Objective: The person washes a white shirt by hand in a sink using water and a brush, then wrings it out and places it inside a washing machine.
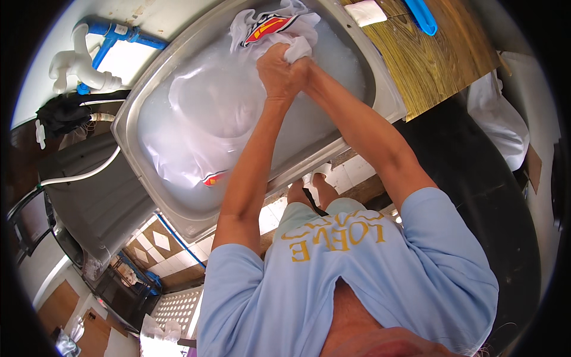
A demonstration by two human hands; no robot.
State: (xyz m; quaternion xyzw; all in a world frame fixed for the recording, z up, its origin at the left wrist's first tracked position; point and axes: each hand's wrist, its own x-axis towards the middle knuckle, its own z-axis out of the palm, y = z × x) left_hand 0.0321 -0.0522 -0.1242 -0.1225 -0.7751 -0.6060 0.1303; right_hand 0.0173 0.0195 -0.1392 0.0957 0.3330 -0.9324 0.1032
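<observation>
Head view: largest thing first?
– Metal sink (386,98), toward eleven o'clock.
– Inside it?
– Cloudy water (303,131). Submerged white cloth (196,107), sink's nine o'clock side. Smaller white bunch (270,30), red-and-yellow print, at twelve.
– And the grip?
– Person's left hand (276,71) and right hand (299,71), together near twelve, both closed tight on the bunch; right fingers mostly hidden.

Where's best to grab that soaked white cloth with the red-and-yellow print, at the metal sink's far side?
Probably take the white cloth by its bunched near part, from above: it gathers into a compact lump, while the printed part spreads in loose wrinkles.
</observation>
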